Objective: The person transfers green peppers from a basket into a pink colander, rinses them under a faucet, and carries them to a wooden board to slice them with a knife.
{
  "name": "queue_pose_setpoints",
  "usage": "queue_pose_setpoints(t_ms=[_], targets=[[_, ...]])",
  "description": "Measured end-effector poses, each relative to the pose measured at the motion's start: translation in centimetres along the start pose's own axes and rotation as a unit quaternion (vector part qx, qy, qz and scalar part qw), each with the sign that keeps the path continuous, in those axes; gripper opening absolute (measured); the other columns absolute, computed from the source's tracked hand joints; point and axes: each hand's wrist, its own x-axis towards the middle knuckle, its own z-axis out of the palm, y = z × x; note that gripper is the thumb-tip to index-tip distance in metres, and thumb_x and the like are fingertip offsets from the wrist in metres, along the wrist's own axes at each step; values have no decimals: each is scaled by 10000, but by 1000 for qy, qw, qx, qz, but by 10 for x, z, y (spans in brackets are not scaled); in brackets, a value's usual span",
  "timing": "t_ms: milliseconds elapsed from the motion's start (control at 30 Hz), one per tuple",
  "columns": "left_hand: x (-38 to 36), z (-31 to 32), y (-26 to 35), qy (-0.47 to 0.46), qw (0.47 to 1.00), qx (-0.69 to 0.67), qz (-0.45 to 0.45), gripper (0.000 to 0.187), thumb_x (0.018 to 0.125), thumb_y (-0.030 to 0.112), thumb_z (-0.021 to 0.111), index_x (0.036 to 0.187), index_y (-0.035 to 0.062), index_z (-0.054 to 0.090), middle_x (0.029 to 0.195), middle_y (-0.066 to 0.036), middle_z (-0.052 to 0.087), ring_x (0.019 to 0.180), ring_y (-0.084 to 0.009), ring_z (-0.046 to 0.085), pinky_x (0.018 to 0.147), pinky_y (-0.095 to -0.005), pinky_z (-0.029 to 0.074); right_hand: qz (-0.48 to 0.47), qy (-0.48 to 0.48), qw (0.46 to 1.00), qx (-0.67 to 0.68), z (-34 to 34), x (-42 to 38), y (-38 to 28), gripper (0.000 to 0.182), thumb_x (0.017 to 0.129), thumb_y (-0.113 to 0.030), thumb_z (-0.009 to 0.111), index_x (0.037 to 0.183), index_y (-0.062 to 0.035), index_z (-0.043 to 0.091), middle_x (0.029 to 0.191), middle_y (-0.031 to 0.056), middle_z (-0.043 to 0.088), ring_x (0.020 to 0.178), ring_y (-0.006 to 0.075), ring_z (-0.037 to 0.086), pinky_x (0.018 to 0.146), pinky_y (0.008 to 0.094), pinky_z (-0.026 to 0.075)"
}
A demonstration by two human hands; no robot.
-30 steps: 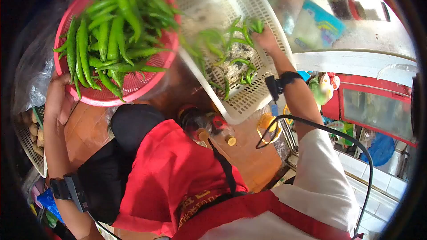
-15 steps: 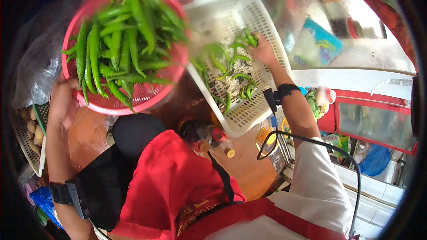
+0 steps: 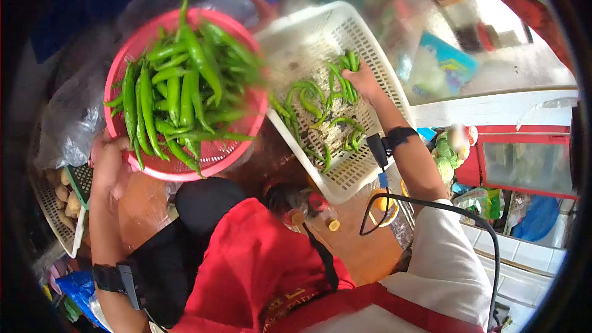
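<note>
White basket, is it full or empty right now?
Neither: the white basket is only partly filled. Green peppers lie in it with bare lattice showing around them, and the right hand holds some.

The person wears a bright red apron [image 3: 240, 253], and golden lettering [image 3: 296, 303] on it is too creased to read. A darker red band [image 3: 401, 311] is at the apron's right side. Just left of the apron there are black trousers [image 3: 163, 274]; to its right, a loose white sleeve [image 3: 445, 265]. Left of the apron is a black wristband [image 3: 108, 279] with a boxy dark device [image 3: 131, 283]. On the apron's right, a similar wristband [image 3: 402, 136] has a blue connector [image 3: 383, 180] and a looping black cable [image 3: 470, 214].
</note>
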Motion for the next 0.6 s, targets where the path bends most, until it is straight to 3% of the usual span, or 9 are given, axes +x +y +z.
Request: queue_pose_setpoints(t_ms=[33,67,100,167,267,333,400,500,600], targets=[[0,1,0,-3,1000,1,7,555,702,-8,420,1254,53,426,1064,-80,572,892,-201,604,682,-344,551,97,-62,971,210,-5,0,-2,361,801,-135,603,1126,-44,475,862,157,620,708,253,622,635,371,525],[-1,1,-1,3,1000,4,3,544,698,-9,423,1240,44,433,1050,-86,577,881,-203,607,676,-343,551,119,-99,937,312,-12,-15,-28,321,818,-60,569,1119,-29,462,898,154,605,680,217,604,597,332,532],[-1,2,1,9,1000,7,0,533,695,-10,426,1226,35,441,1036,-92,582,870,-204,611,671,-342,551,112,-94,938,315,-15,-18,-32,321,818,-60,569,1119,-29,462,898,154,605,680,217,604,597,332,532],[-4,5,8,-4,1000,23,-8,495,687,-22,440,1180,4,469,1013,-116,596,839,-228,623,739,-357,539,151,-155,859,464,-14,-22,-42,321,836,-50,538,1141,-29,442,963,160,594,718,221,599,611,340,534],[-6,12,5,1,998,-44,42,497,677,-39,448,1172,-16,476,1040,-137,602,882,-258,623,762,-365,525,122,-187,785,578,-1,-43,-92,364,835,-60,538,1180,-36,425,1000,158,583,792,211,594,649,350,533],[-5,11,3,31,998,-46,18,477,676,-51,458,1151,-16,493,1021,-120,602,846,-238,622,712,-351,528,100,-215,775,585,5,-57,-131,390,833,-74,546,1199,-42,417,1009,152,583,819,207,588,661,352,532],[-1,11,-2,26,996,-44,78,420,699,-54,455,1103,33,527,923,-64,612,685,-163,595,527,-281,484,76,-254,761,592,14,-66,-169,416,831,-87,553,1219,-48,409,1019,145,582,845,204,583,673,353,530],[12,-5,-15,-7,999,-36,23,519,723,-51,427,1223,84,466,970,-61,581,770,-172,581,557,-298,511,66,-312,732,602,24,-71,-215,475,813,-90,579,1247,-50,391,1015,120,576,836,203,582,662,346,527],[3,2,-6,15,998,-55,-10,572,726,-51,418,1275,112,422,1008,-60,571,772,-175,582,567,-312,513,-11,-293,820,492,41,-84,-272,495,809,-103,592,1260,-76,389,1047,93,542,835,170,561,679,332,500]])
